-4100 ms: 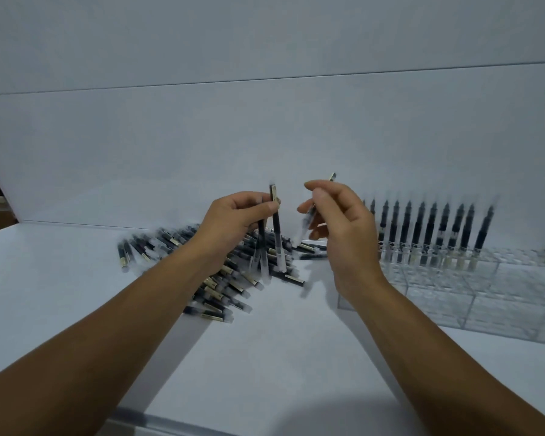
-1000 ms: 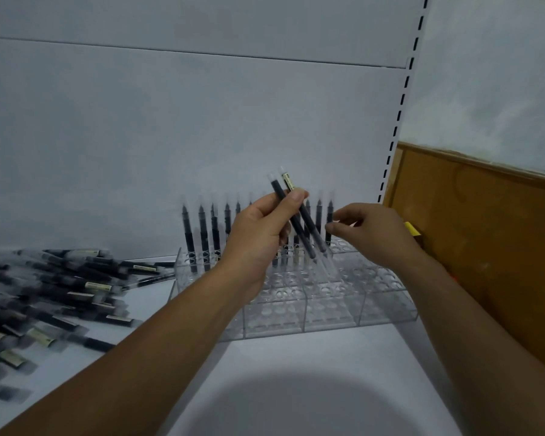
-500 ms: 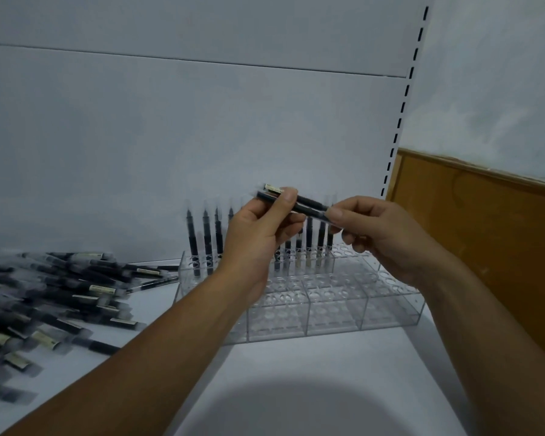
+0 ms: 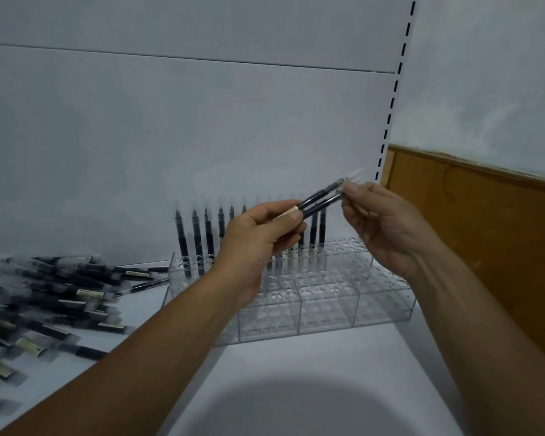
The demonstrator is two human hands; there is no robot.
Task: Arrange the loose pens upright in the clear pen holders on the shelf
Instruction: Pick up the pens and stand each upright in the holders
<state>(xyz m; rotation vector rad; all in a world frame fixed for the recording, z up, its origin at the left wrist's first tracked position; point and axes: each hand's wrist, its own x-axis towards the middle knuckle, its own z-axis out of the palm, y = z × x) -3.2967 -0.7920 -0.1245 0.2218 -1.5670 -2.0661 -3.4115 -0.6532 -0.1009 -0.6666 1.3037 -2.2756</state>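
Above the clear acrylic pen holder [image 4: 328, 313]: two slim black pens [image 4: 320, 195], held aslant, tips up and rightward; pinched at labelled ends by left hand [image 4: 258, 237], at tips by right hand [image 4: 384, 228]; empty holes straight below.

Dim, cool light; blurred left edge

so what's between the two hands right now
Two dark pens, side by side, span the gap in the head view: the left hand grips one end, the right hand pinches the other.
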